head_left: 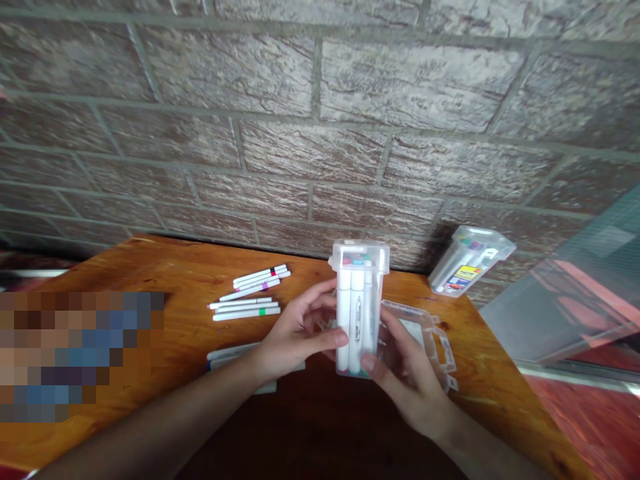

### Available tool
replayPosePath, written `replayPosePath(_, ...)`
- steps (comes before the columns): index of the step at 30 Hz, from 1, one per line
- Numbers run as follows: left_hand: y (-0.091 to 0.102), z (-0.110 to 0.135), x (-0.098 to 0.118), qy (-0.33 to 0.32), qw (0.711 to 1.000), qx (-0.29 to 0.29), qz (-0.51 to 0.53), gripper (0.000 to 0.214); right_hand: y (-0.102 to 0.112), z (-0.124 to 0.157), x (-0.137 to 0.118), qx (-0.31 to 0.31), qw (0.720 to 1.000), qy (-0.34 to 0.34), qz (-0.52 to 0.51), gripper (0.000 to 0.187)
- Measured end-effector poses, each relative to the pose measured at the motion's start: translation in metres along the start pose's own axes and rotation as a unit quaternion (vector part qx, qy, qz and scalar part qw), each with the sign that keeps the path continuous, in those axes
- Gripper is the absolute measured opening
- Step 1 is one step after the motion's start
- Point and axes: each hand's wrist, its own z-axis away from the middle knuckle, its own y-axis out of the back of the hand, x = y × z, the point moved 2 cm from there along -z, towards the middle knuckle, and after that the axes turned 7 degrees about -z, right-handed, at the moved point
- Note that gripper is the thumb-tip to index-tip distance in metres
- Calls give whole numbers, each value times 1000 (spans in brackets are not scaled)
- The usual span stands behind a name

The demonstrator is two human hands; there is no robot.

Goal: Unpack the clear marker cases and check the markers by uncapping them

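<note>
Both hands hold a clear plastic marker case (359, 300) upright above the table. White markers (345, 313) stand inside it, and its see-through lid is down on top. My left hand (305, 327) is closed round the case's left side, thumb across the front. My right hand (405, 370) grips the lower right side, thumb near the bottom edge. Behind my right hand lies an opened clear plastic case (443, 347) with a handle, partly hidden. To the left, several slim white pens (250, 300) with coloured bands lie on the table, and more pens (233, 352) lie partly behind my left forearm.
A second clear marker case (470, 260) with a yellow label leans at the table's back right. The wooden table (170, 273) meets a brick wall (280, 147). A translucent panel (575, 287) stands beyond the right edge. A pixelated patch covers the left side.
</note>
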Motion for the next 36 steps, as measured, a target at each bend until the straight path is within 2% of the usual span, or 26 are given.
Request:
replayPosePath(20, 0, -1, 0, 3, 999, -13, 41, 64, 4, 0, -3, 5, 1000, -1, -30, 65)
replayPosePath(27, 2, -1, 0, 7, 1000, 2, 7, 64, 2, -2, -9, -3, 1000, 6, -21, 58)
replayPosePath(36, -1, -1, 3, 16, 999, -31, -1, 67, 0, -2, -18, -24, 999, -13, -25, 53)
